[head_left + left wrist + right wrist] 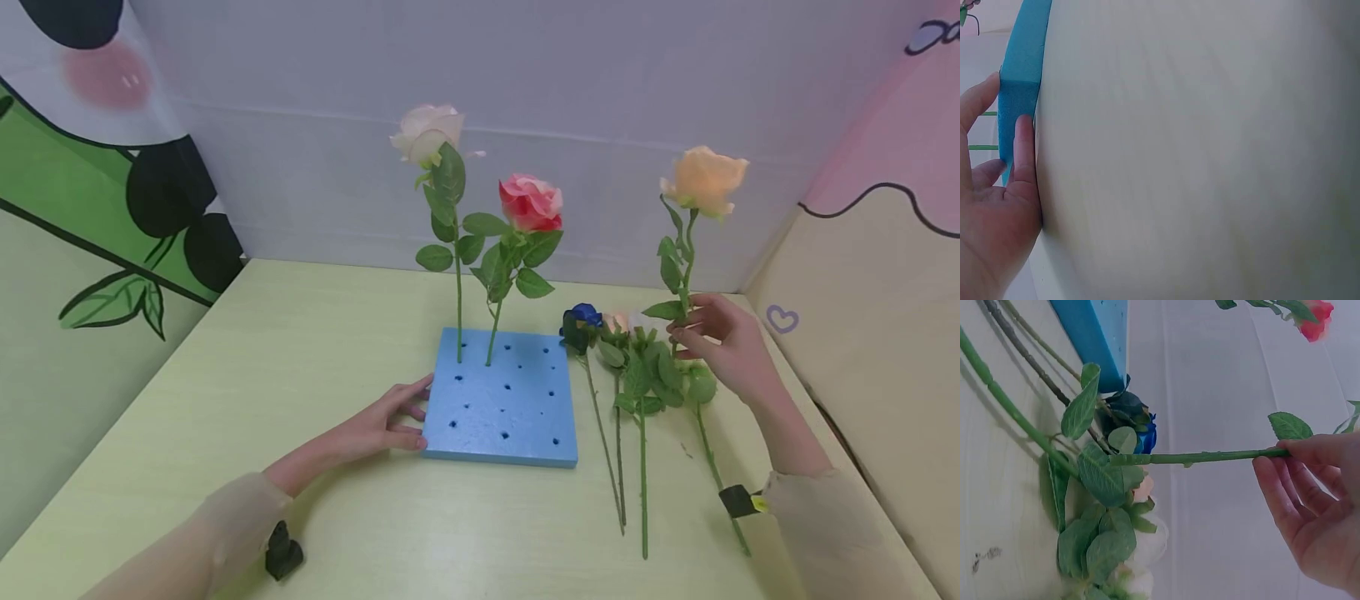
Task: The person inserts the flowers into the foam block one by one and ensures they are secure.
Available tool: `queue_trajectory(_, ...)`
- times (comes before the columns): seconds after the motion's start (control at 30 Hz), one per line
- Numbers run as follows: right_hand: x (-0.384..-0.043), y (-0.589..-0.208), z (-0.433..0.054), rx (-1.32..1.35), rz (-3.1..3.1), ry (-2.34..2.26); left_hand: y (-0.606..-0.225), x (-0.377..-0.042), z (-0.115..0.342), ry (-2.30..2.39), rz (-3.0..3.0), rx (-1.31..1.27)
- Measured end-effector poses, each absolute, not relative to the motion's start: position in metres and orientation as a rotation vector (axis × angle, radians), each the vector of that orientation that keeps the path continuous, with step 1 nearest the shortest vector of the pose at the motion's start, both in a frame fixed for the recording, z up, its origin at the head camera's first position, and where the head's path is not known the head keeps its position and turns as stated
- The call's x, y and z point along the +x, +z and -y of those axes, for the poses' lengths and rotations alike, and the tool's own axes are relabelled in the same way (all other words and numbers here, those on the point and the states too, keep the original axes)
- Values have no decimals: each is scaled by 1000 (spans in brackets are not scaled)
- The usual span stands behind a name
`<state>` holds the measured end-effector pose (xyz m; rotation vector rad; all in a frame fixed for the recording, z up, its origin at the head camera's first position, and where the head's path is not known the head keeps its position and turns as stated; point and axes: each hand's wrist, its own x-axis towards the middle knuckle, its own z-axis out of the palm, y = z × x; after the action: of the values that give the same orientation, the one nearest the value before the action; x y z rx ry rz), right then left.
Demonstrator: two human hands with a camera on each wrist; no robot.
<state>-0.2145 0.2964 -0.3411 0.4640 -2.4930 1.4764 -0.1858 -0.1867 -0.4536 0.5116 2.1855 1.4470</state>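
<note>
A blue board with rows of holes (487, 417) lies on the table. A pale pink-white rose (429, 133) and a red-pink rose (531, 202) stand upright from holes at its back left. At the board's left side, my left hand (386, 419) rests thumb and fingers against the edge; the left wrist view shows the fingers fairly straight along the board's side (1019, 100). To the right, my right hand (720, 346) pinches the stem of a peach rose (705, 182) between thumb and fingertips. Its lower green stem (1210, 456) hangs free above the flowers lying there.
Right of the board lie several more roses, among them a blue rose (583, 317), with green leaves (645, 371) overlapping and stems (643, 492) pointing to the front. A pale wall (337, 183) stands behind the table (330, 333), and side panels flank it.
</note>
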Motion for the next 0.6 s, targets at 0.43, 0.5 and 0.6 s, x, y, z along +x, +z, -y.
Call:
queue_trajectory(0.43,-232,-340,-250,554,2238,1751,-454,-185,186,1447,-2190,516)
queue_trajectory(0.5,-234,-342,-244,549,2212,1793,-455,-185,186,1456,-2182,520)
queue_trajectory(0.6,-237,-344,-233,548,2172,1838,-455,-185,186,1461,-2180,526)
